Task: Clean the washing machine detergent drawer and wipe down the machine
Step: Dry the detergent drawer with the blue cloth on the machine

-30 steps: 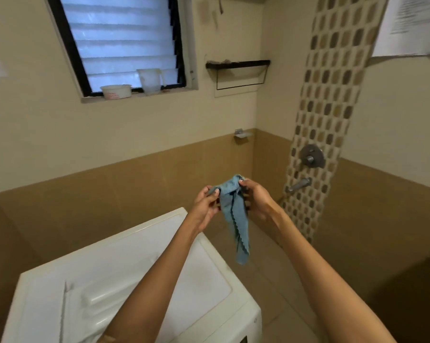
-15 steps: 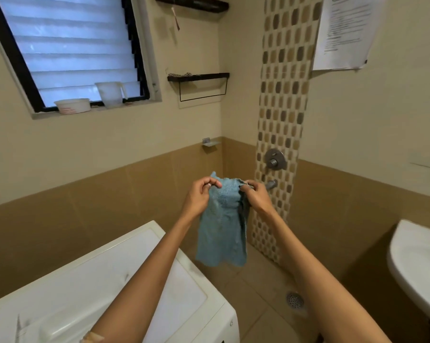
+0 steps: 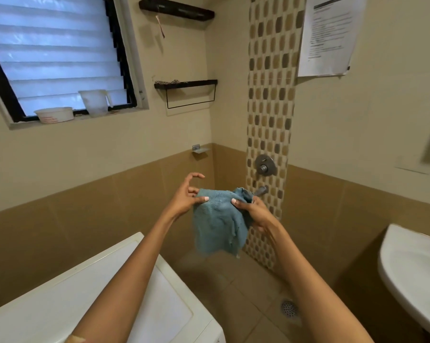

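A: Washer [image 3: 48, 305]?
B: Lower left, under the left forearm. Drawer not seen. No wiping is shown.
A: Cloth [image 3: 216, 226]?
B: Held up in the air past the washer, hanging loose. One top corner is pinched by the left hand [image 3: 184, 199], other fingers spread. The other edge is bunched in the right hand [image 3: 256, 214].
A: Progress?
B: Judged early: cloth being readied, drawer and wipe-down both left. Sink [image 3: 407, 268] at right.
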